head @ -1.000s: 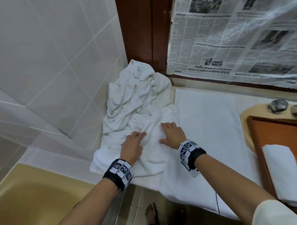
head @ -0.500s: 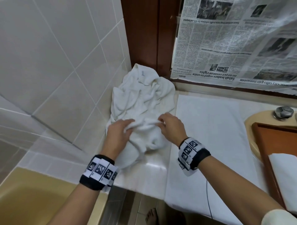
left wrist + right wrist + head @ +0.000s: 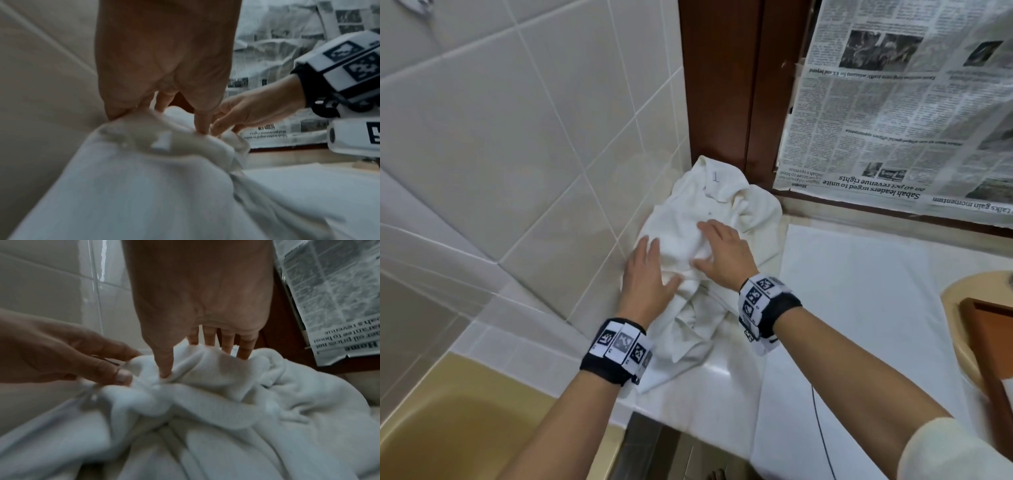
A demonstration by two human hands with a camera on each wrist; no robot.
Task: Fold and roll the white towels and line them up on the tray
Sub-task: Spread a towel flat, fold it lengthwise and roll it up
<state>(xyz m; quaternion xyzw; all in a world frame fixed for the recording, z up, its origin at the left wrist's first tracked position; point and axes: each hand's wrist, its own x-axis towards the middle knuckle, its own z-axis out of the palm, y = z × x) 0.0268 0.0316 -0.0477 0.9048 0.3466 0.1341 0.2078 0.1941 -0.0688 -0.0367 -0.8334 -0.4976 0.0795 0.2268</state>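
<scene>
A crumpled pile of white towels (image 3: 709, 205) lies in the corner of the counter against the tiled wall. My left hand (image 3: 654, 267) rests on the pile's left side with its fingers stretched out. My right hand (image 3: 717, 246) lies spread on top of the pile, its thumb pressed into a fold (image 3: 164, 374). In the left wrist view the left hand's fingertips (image 3: 201, 129) touch the cloth beside the right hand (image 3: 236, 116). A flat white towel (image 3: 859, 291) is spread on the counter to the right. The brown tray (image 3: 993, 318) shows at the right edge.
A beige basin rim (image 3: 955, 291) surrounds the tray. A yellow bathtub (image 3: 465, 428) sits below left. Behind the pile are a dark wooden frame (image 3: 722, 85) and newspaper (image 3: 911, 120) taped over the window. The tiled wall (image 3: 534, 154) closes the left side.
The towel that hung toward the front edge has been gathered up and pushed back into the corner. Both hands went from gripping bunched cloth to lying with straighter fingers on the pile.
</scene>
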